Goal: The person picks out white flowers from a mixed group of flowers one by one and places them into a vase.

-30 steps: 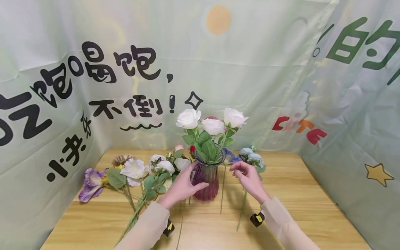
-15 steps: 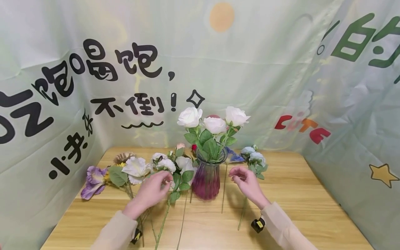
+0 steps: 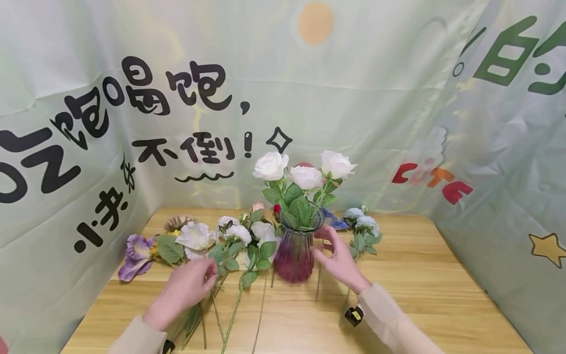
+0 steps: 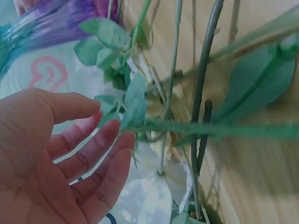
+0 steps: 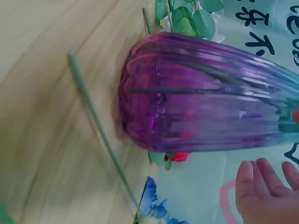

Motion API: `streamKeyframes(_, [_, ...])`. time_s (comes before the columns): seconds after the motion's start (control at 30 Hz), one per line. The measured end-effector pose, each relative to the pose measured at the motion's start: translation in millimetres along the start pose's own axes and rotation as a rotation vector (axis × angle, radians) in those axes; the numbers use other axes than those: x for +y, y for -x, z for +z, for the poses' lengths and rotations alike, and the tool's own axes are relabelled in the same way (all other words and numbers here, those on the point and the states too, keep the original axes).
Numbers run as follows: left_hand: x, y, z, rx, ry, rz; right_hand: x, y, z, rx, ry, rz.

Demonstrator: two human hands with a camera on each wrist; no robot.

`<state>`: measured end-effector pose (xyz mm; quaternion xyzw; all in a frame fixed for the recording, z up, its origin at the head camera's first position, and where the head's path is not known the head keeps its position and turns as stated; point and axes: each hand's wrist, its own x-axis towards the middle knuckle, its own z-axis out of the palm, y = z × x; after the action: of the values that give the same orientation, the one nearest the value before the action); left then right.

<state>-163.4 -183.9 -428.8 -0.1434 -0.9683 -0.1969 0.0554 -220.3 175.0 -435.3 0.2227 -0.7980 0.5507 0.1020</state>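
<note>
A ribbed glass vase (image 3: 294, 260), purple at the base and bluish near the rim, stands upright with several white roses (image 3: 306, 177) in it. Their stems show through the glass in the right wrist view. Beside the vase's right side is my right hand (image 3: 338, 256), fingers spread and thumb towards the glass; whether it touches cannot be told. My left hand (image 3: 187, 285) hovers above flower stems at the left, holding nothing, its fingers loosely bent. In the left wrist view its fingertips are close to a green leafy stem (image 4: 224, 129).
Left of the vase lie white flowers (image 3: 239, 233), a white open bloom (image 3: 194, 238) and a purple flower (image 3: 134, 258). Light blue flowers (image 3: 366, 225) and a dark blue one (image 3: 334, 221) lie to the right. Printed cloth (image 3: 353, 113) surrounds the wooden table (image 3: 411, 285).
My left hand has left the vase side and moved left and nearer. A white flower stem now lies left of the vase. My right hand has moved closer to the vase, its fingers opening.
</note>
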Motion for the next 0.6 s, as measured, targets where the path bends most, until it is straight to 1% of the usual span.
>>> streamKeyframes(0.13, [6.9,1.6,6.7,-0.007,-0.015,0.046,-6,-3,4,-0.026,-0.028,0.05])
streamKeyframes(0.23, [15.0,1.7,13.0,-0.004,-0.015,0.1,-9,-6,8,-0.063,-0.044,0.092])
streamKeyframes(0.33, [24.6,1.5,20.5,-0.011,-0.012,0.162,-10,-12,13,-0.097,-0.034,0.099])
streamKeyframes(0.47, [37.0,0.3,30.9,-0.031,0.007,0.216,-15,-20,19,-0.089,0.017,0.111])
streamKeyframes(0.6, [48.9,-0.7,41.2,-0.062,0.04,0.241,-31,-22,21,-0.069,0.032,0.124])
